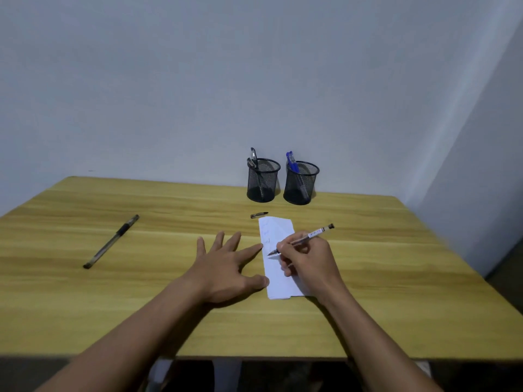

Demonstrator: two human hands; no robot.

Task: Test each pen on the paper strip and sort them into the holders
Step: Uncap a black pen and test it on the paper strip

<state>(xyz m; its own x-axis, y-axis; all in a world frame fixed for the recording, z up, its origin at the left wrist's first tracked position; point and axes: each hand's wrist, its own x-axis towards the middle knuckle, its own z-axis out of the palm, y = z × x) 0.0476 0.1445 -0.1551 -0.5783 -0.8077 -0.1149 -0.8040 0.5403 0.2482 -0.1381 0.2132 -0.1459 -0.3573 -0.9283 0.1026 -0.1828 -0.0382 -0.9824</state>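
While right hand (307, 260) grips uncapped pen (301, 239) mid-frame, you pin paper strip (276, 274) with open left hand (226, 267); scribble on blank patch, light pressure.

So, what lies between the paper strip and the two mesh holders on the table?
In the head view, a single pen cap lies there, just beyond the far end of the paper strip and before the left holder and right holder. The rest is bare table.
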